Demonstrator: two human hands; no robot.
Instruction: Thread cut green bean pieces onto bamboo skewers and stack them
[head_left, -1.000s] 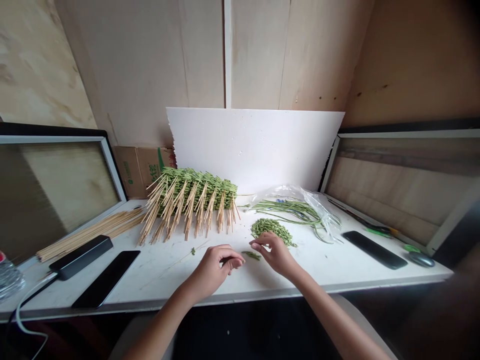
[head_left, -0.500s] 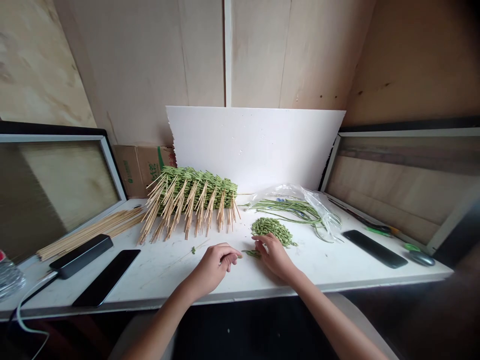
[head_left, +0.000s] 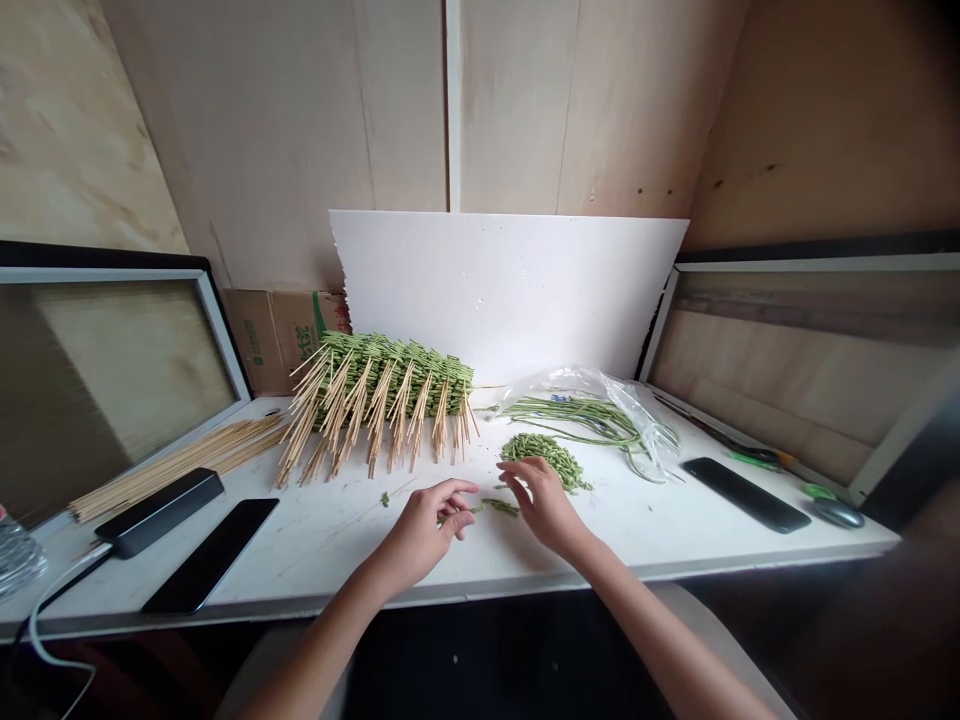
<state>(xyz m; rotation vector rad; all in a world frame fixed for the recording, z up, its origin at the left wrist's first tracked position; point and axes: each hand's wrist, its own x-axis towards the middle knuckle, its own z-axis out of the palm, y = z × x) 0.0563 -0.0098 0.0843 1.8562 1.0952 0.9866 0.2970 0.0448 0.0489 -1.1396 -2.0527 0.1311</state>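
Note:
My left hand point(head_left: 429, 522) is above the white table, its thumb and fingers loosely around a short green bean piece point(head_left: 477, 508) that shows past the fingertips. My right hand point(head_left: 544, 503) hovers at the near edge of a pile of cut green bean pieces point(head_left: 546, 452), thumb and fingers apart and nothing visible in them. A few bean pieces point(head_left: 501, 507) lie on the table between my hands. Behind my left hand is a large stack of skewered green bean pieces point(head_left: 394, 365), with bare stick ends point(head_left: 379, 420) fanning toward me.
Loose wooden sticks point(head_left: 180, 465) lie at the left, near a black box point(head_left: 159, 512) with a cable and a dark phone point(head_left: 214, 555). Whole long beans point(head_left: 577, 418) rest in a clear plastic bag point(head_left: 651, 425). Another phone point(head_left: 746, 495) and a mouse point(head_left: 838, 512) lie at the right.
My left hand's fingers have spread somewhat, showing more of the bean piece. My right hand has lifted slightly off the loose pieces, uncovering them.

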